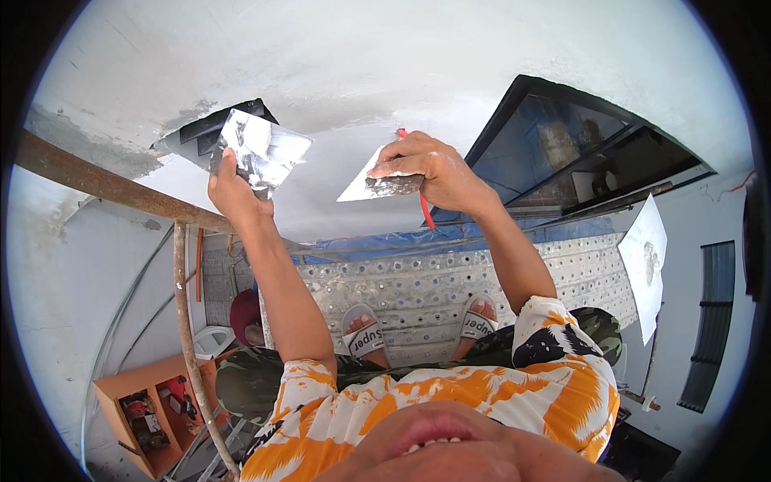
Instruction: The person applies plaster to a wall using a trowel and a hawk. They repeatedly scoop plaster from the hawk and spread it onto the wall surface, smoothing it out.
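Note:
My left hand (238,195) grips a square flat metal plastering blade (277,153), held up with white paste and dark smears on its face. A small dark-framed wall opening (201,132) is just behind it. Closed around a second flat scraper (361,183), my right hand (446,173) holds that blade close to the whitish wall (345,72); whether its edge touches is unclear. Grey, wet-looking paste covers part of the blade near my fingers. A red strip or tube (426,214) shows above and below my right hand; I cannot tell what it belongs to.
Under my sandals runs a perforated metal scaffold plank (418,277). A rusty scaffold pipe (104,178) crosses at left, above an upright pole (185,313). At right are a dark-framed window (562,153) and a smeared white sheet (645,269). An orange cabinet (120,390) stands below left.

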Motion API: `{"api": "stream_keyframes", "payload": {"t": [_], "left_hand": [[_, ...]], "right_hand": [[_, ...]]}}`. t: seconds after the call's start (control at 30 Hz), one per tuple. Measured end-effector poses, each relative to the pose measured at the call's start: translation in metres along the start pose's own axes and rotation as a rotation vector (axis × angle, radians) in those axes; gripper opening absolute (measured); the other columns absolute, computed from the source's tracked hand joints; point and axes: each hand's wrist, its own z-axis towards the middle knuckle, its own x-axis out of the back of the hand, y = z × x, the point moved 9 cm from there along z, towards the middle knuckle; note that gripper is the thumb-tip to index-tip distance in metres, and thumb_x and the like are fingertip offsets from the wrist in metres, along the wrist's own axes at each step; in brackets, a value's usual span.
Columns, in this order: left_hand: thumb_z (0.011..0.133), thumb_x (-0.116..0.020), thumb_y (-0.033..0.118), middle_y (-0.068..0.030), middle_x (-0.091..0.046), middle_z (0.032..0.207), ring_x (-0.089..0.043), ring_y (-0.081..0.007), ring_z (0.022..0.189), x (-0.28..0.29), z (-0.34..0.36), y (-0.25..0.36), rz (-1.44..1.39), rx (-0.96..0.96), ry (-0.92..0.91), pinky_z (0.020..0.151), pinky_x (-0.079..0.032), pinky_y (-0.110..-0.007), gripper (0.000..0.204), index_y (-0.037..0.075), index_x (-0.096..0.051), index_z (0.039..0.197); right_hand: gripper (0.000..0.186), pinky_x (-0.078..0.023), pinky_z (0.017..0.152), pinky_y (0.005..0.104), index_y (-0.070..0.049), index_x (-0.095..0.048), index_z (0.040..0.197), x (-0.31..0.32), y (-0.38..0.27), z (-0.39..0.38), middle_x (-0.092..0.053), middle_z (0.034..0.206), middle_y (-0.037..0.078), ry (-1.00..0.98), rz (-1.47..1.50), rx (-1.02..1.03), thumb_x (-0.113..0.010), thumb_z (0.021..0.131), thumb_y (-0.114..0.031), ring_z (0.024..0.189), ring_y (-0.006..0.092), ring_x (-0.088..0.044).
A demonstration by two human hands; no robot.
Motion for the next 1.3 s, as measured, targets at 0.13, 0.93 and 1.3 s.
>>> {"api": "stream_keyframes", "payload": {"t": [0.13,0.93,1.3], "left_hand": [[0.097,-0.059,0.01,-0.0156,-0.07,0.105,-0.072,-0.0224,0.086,-0.037,0.054,0.086,0.034,-0.179,-0.282,0.072,-0.061,-0.035,0.027,-0.012,-0.064,0.113],[0.1,-0.058,0.021,-0.0139,-0.067,0.109,-0.068,-0.0212,0.094,0.095,-0.101,0.111,0.208,0.018,-0.188,0.084,-0.055,-0.036,0.032,-0.006,-0.061,0.118],[0.1,-0.056,0.019,-0.0156,-0.067,0.112,-0.069,-0.0235,0.098,0.069,-0.1,0.095,0.169,0.046,-0.337,0.087,-0.056,-0.038,0.031,-0.006,-0.061,0.118]], "right_hand": [[0.027,-0.05,0.089,0.0347,-0.005,-0.069,0.123,-0.028,0.104,-0.067,-0.07,0.107,0.01,0.593,0.669,-0.748,-0.061,0.098,-0.007,0.103,0.0213,-0.063],[0.055,-0.042,0.104,0.0416,-0.004,-0.059,0.138,0.019,0.23,-0.113,-0.057,0.135,0.014,1.48,-0.237,-0.841,-0.056,0.085,0.009,0.117,0.0351,-0.051],[0.063,-0.04,0.103,0.0421,-0.011,-0.059,0.14,0.023,0.234,-0.098,-0.057,0.132,0.014,1.486,-0.184,-0.864,-0.058,0.082,0.013,0.119,0.0352,-0.049]]}}
